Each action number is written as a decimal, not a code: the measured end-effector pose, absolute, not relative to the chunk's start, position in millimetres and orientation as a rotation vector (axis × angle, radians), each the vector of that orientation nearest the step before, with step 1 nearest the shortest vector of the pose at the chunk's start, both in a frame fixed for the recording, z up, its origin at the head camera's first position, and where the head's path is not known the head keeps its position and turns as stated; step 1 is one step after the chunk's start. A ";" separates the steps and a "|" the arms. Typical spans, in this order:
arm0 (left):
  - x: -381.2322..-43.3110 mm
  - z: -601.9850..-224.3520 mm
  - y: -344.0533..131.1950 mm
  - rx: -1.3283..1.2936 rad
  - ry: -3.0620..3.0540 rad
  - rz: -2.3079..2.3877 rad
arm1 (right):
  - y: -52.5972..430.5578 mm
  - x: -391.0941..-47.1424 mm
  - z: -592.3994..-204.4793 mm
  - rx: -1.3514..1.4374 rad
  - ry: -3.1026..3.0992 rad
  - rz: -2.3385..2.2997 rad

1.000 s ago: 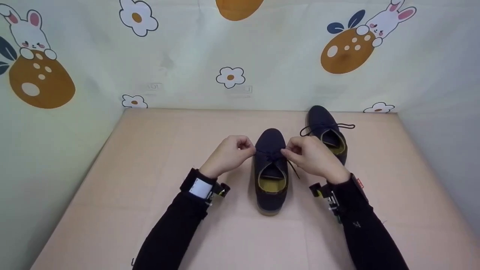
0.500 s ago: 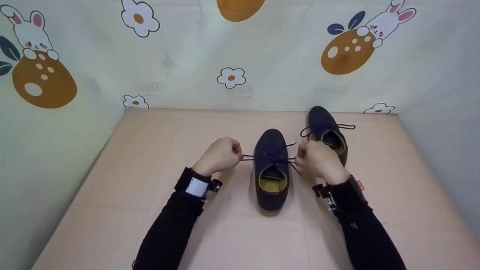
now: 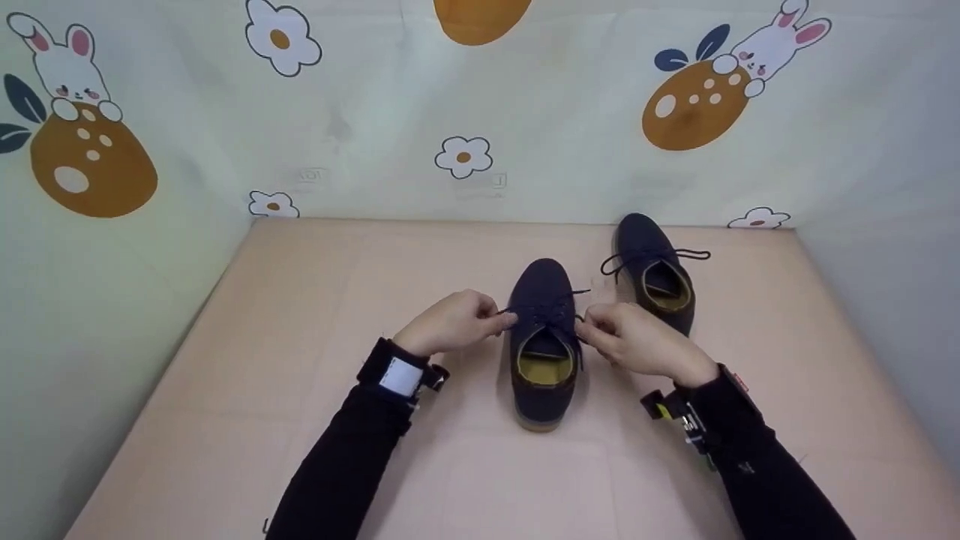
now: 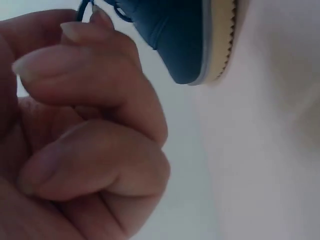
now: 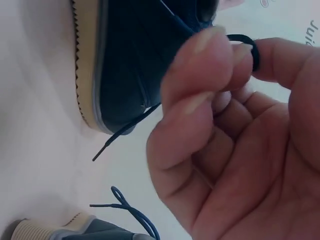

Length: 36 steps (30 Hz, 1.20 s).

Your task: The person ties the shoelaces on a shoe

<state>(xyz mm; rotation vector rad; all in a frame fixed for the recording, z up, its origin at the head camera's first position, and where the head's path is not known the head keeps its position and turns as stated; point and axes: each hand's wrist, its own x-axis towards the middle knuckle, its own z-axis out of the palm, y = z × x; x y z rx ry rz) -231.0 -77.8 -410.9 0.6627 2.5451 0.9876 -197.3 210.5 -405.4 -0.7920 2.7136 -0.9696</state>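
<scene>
A dark navy lace-up shoe [image 3: 544,281] stands in the middle, toe pointing away, with a pale sole and yellowish lining. My left hand [image 3: 452,324] is at its left side, thumb and forefinger pinching a loop of the shoelace [image 4: 83,9]. On the other side, my right hand [image 3: 643,339] pinches the opposite lace loop [image 5: 245,38] between thumb and fingers. One loose lace end [image 5: 118,134] sticks out past the shoe's side. The lace crossing lies over the tongue; whether it is knotted is too small to tell.
A second matching shoe [image 3: 639,234] stands at the back right near the wall, its laces tied in a bow. Behind rises a pale curtain [image 3: 375,112] printed with rabbits and flowers. The surface [image 3: 337,270] is covered in pinkish beige.
Both hands first drew the loops outward, pulling them tight to each side. Since then they have come back in toward the shoe, and the loops are slack. The shoe has stayed put.
</scene>
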 end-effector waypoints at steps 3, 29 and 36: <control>-232.1 -414.4 -77.7 0.681 2.543 0.969 | 213.8 -196.8 -409.0 -0.818 2.743 -0.996; -228.5 -401.5 -89.9 0.683 2.762 0.669 | 215.4 -193.5 -433.2 -0.652 3.243 -0.920; -233.9 -403.0 -99.4 0.727 2.616 0.863 | 217.8 -185.0 -412.7 -0.660 3.059 -1.208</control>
